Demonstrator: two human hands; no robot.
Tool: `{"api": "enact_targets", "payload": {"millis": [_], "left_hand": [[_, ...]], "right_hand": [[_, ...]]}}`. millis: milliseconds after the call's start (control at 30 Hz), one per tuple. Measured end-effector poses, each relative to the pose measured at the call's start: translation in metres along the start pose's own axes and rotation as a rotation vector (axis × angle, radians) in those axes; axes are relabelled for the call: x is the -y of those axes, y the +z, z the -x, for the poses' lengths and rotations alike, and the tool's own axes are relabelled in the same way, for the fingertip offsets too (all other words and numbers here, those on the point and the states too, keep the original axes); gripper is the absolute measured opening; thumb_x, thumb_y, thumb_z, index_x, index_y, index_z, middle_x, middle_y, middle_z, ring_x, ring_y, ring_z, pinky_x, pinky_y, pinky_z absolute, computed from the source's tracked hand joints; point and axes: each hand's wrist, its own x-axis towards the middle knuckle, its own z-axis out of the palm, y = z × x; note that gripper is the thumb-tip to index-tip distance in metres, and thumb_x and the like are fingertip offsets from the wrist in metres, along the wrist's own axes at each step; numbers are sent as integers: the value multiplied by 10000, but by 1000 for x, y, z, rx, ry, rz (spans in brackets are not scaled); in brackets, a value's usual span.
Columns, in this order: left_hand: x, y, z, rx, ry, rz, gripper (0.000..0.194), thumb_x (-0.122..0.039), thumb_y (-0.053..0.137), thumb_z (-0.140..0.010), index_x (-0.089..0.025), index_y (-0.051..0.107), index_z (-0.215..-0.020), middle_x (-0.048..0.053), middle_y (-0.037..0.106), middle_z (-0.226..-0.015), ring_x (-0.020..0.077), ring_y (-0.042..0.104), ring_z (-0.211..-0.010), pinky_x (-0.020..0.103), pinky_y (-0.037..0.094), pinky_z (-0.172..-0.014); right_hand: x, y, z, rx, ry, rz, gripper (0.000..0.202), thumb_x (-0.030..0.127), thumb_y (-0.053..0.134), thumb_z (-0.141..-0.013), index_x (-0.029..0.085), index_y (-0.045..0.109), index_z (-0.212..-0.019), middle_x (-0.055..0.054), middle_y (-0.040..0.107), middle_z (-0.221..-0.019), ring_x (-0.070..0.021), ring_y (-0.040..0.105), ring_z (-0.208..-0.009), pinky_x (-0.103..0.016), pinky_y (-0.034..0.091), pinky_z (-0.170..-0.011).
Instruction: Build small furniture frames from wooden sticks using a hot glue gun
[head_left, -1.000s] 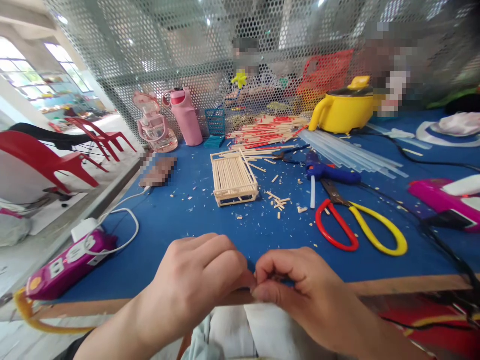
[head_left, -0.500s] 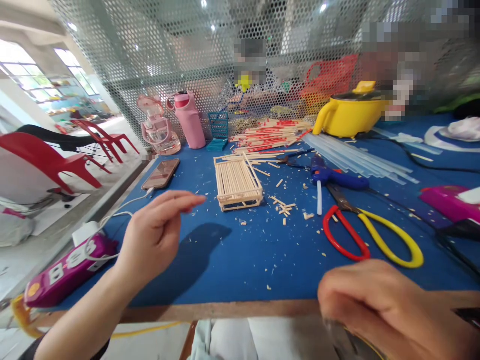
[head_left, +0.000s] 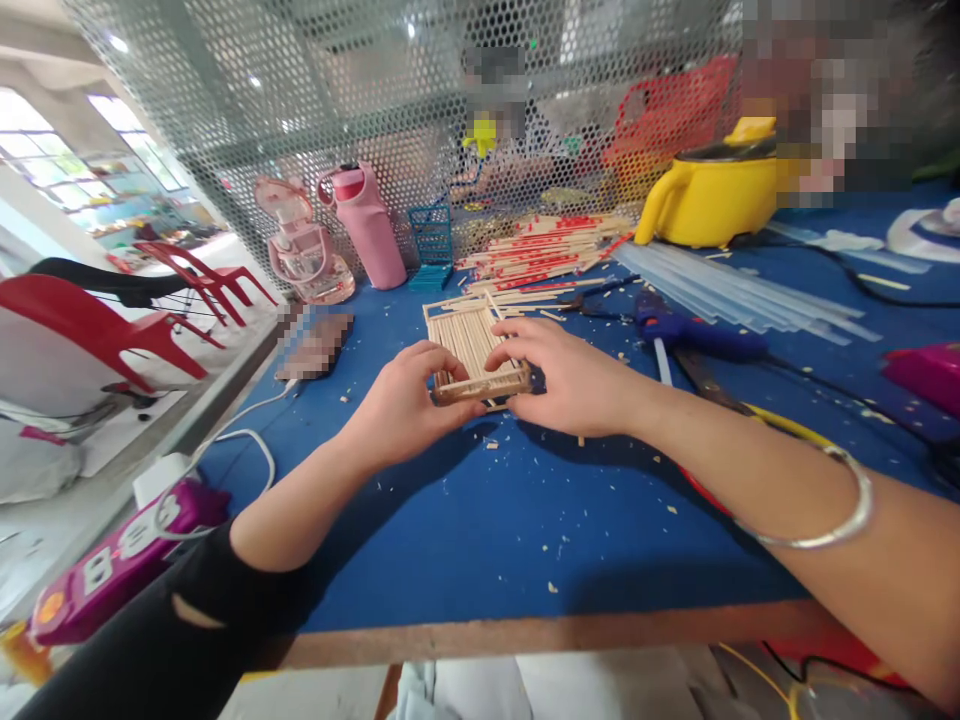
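Note:
A small tray-like frame made of wooden sticks, with a slatted floor and low rails, sits mid-table. My left hand grips its near left corner, thumb below and fingers over the rail. On the near right corner, my right hand pinches the same rail between thumb and fingers. Whether the near end is lifted off the table, I cannot tell. Scissors with red and yellow handles lie partly hidden under my right forearm. A blue glue gun rests beyond that forearm.
Red-marked wooden sticks are piled behind the frame, beside clear glue sticks and a yellow pot. Pink bottles stand against the perforated metal screen. A phone and purple power strip lie at left.
Both hands have moved in to the stick frame and taken hold of its near end. My right hand came up from the table's front edge, my left hand from the left.

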Motion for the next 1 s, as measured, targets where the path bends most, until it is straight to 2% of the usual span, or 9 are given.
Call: {"api": "enact_targets", "payload": {"millis": [133, 267, 533, 733, 1000], "left_hand": [[-2, 3, 1, -14, -30, 70, 211, -366, 700, -751, -180, 655, -837, 16, 628, -843, 151, 569, -768, 282, 417, -710], [-3, 5, 2, -42, -41, 103, 167, -343, 669, -790, -180, 681, -821, 17, 649, -824, 140, 573, -743, 264, 411, -678], [-2, 8, 2, -32, -52, 117, 124, -300, 666, -801, -188, 716, -821, 17, 682, -803, 141, 594, -731, 266, 421, -666], [-3, 10, 1, -42, -44, 113, 136, -305, 648, -812, -195, 727, -829, 24, 701, -806, 148, 607, -725, 267, 422, -652], [-4, 10, 1, -41, -44, 101, 140, -300, 638, -814, -191, 725, -821, 24, 704, -796, 147, 608, -716, 267, 421, -650]], "right_hand": [[3, 4, 5, -55, 1, -33, 183, 217, 643, -709, 172, 716, -871, -126, 618, -1215, -291, 526, -1195, -430, 411, -1022], [2, 2, 3, -87, 10, -48, 168, 259, 659, -749, 181, 742, -873, -119, 641, -1214, -266, 543, -1184, -416, 406, -1026], [-3, 4, 0, -60, 33, -78, 152, 245, 700, -756, 195, 757, -888, -112, 636, -1249, -269, 532, -1209, -444, 387, -1044], [-2, 6, -5, -24, 68, -84, 145, 285, 705, -769, 199, 758, -873, -115, 580, -1335, -292, 450, -1295, -476, 337, -1082], [-3, 6, -5, -10, 60, -80, 132, 270, 699, -775, 202, 759, -871, -104, 581, -1337, -292, 432, -1312, -475, 334, -1088]]}}
